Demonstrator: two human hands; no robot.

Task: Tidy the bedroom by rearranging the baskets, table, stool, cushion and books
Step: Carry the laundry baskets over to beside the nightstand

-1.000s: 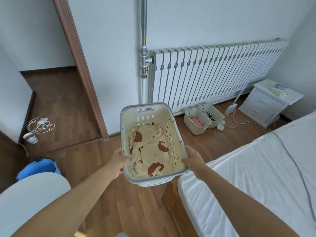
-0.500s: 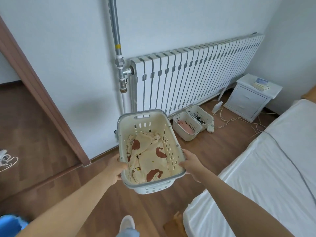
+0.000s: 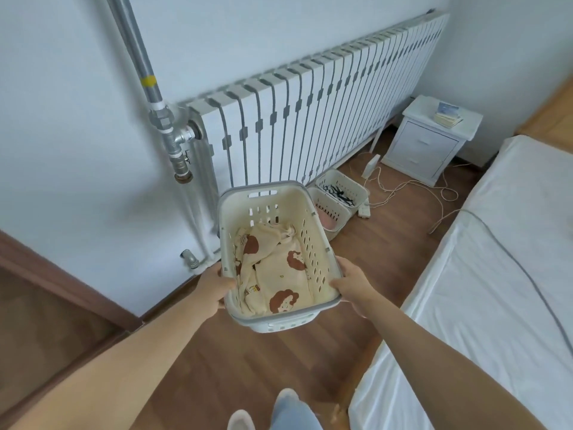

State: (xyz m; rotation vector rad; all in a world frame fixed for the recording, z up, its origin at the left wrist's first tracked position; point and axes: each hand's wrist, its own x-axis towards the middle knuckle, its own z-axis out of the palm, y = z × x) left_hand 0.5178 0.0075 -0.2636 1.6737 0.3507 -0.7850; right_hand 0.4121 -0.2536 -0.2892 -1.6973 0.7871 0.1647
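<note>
I carry a cream plastic basket (image 3: pixel 319 257) with a grey rim above the wooden floor. It holds a cream cloth (image 3: pixel 276 274) printed with brown figures. My left hand (image 3: pixel 214 285) grips its left rim and my right hand (image 3: pixel 353 282) grips its right rim. Two smaller cream baskets sit on the floor by the radiator just beyond it: one with something pink (image 3: pixel 333 214) inside, one with dark striped items (image 3: pixel 344 189). A few books (image 3: pixel 448 114) lie on the white bedside table (image 3: pixel 424 147) in the far right corner.
A long white radiator (image 3: pixel 310 116) and a metal pipe (image 3: pixel 155 97) run along the wall ahead. The white bed (image 3: pixel 496 274) fills the right side. Cables and a power strip (image 3: pixel 364 209) trail on the floor between baskets and bedside table. My slippered foot (image 3: pixel 242 420) shows below.
I have walked forward and turned right with the basket. The radiator and floor baskets are closer, and the doorway has slid out at the left.
</note>
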